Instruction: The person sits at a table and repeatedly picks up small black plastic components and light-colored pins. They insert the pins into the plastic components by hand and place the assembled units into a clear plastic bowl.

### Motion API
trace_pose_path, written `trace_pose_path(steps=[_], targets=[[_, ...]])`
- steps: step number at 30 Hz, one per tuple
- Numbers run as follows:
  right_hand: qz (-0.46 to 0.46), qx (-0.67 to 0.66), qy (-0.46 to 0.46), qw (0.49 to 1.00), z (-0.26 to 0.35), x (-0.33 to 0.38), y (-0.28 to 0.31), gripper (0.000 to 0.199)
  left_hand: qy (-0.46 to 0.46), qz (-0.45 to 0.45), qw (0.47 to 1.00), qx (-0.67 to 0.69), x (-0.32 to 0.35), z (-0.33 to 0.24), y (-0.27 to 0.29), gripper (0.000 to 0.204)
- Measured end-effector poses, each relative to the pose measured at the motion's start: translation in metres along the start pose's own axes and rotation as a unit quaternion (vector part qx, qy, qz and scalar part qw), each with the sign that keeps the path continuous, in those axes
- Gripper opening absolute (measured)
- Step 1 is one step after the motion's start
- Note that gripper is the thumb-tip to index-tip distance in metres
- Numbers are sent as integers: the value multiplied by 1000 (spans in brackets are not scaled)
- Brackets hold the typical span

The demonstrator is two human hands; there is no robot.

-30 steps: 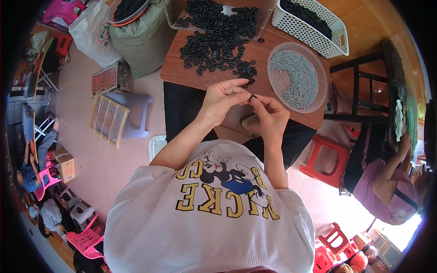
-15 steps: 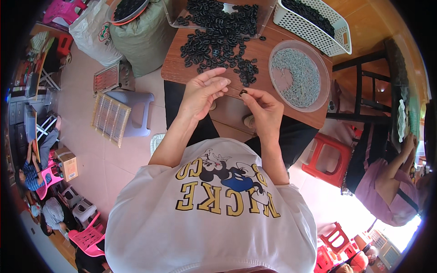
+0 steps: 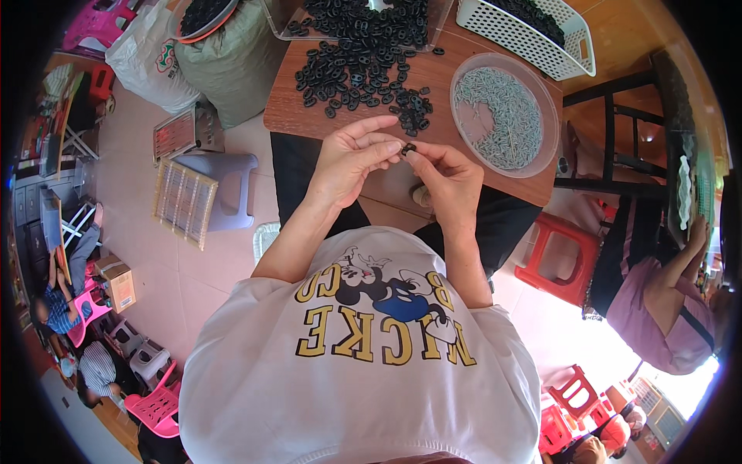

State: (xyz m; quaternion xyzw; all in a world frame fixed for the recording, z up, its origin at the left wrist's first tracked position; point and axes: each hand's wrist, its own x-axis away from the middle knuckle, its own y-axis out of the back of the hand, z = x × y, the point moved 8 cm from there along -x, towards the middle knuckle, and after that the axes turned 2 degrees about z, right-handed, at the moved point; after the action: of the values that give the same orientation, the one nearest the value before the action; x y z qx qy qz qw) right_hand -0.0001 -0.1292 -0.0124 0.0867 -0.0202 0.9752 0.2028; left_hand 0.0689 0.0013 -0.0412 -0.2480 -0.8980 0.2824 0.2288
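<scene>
While my left hand [image 3: 349,158] and right hand [image 3: 448,179] both pinch one black clip [image 3: 408,148] in their fingers, black clips [image 3: 363,58] litter the surface [image 3: 437,97] beside a bowl [image 3: 541,93] of grey pins [image 3: 498,116].

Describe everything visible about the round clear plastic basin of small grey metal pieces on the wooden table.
The round clear plastic basin is shallow, with a see-through rim and wall. It sits upright on the brown wooden table, near its right edge, beside the white slotted basket. Small grey metal pieces cover part of its floor. Neither hand touches it.
</scene>
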Motion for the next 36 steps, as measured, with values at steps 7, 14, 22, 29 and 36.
trace_pose_path(steps=[7, 14, 22, 29, 36], targets=[[-5, 4, -2, 1000, -1, 1, 2, 16, 1, -7, 1000, -4, -1, 3, 1, 42], [-16, 44, -4, 999, -1, 3, 5, 16, -14, -2, 1000, -28, 0, 3, -1, 43], [-43, 102, 36, 993, -5, 9, 3, 16, -35, 2, 995, -89, 3, 6, 0, 42], [-49, 100, 75, 991, -3, 8, 5, 14, -1, 1, 1000, -24, 0, 12, 5, 42], [-31, 113, 28, 993, -7, 11, 6, 14, -9, 21, 998, -58, 3, 8, 1, 49]])
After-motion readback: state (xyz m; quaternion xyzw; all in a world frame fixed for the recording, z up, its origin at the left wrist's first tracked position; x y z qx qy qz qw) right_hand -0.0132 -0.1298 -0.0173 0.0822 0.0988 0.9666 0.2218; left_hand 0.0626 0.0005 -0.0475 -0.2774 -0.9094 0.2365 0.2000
